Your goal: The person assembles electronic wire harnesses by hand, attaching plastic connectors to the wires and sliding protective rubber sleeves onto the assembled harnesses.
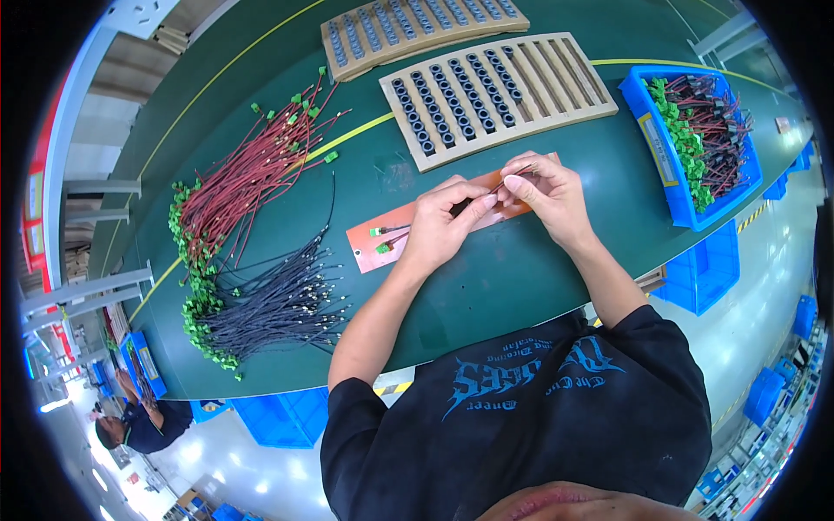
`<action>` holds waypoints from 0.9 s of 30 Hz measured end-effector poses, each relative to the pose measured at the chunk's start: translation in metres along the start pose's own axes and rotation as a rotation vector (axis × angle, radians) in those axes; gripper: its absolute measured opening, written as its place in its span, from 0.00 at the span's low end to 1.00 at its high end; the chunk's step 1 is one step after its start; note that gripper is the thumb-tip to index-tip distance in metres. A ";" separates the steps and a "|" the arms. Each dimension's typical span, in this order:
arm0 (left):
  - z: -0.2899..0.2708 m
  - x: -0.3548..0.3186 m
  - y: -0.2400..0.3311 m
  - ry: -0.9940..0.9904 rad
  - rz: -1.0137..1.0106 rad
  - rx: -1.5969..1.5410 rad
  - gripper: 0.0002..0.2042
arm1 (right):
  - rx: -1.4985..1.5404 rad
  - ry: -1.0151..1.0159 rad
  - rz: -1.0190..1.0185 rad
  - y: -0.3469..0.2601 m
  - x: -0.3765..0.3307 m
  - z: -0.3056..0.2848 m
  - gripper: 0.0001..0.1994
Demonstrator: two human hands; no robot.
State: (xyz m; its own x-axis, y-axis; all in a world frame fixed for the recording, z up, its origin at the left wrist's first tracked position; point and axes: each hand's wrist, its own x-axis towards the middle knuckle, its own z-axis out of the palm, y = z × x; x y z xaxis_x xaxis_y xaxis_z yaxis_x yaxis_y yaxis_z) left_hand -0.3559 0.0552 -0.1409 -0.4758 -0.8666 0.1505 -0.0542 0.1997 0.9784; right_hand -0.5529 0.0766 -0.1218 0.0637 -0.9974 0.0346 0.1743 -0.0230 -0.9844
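My left hand and my right hand meet over an orange-brown mat on the green table. Together they pinch a thin wire pair, black and red, ending in a green connector that lies on the mat to the left. The right fingertips pinch the wire's other end; a small dark part seems held between the hands. A wooden tray of black ring cores lies just beyond the hands.
A bundle of red wires with green connectors and a bundle of dark wires lie at left. A blue bin of wired parts stands at right. A second wooden tray sits further back. Another person works at lower left.
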 end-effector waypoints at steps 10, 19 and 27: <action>0.005 0.002 0.000 0.100 -0.147 -0.121 0.08 | -0.031 0.031 -0.023 0.005 0.000 0.004 0.09; 0.005 -0.005 0.001 0.108 -0.079 0.009 0.08 | 0.373 0.093 0.170 0.005 0.001 -0.001 0.17; 0.010 -0.004 -0.002 0.198 -0.076 -0.023 0.08 | -0.017 0.234 -0.311 0.011 -0.009 0.006 0.03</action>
State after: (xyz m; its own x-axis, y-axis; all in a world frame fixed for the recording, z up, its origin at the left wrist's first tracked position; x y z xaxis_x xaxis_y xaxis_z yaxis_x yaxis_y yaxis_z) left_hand -0.3626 0.0632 -0.1446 -0.2896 -0.9521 0.0987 -0.0623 0.1216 0.9906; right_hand -0.5454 0.0857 -0.1321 -0.2161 -0.9311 0.2937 0.1332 -0.3261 -0.9359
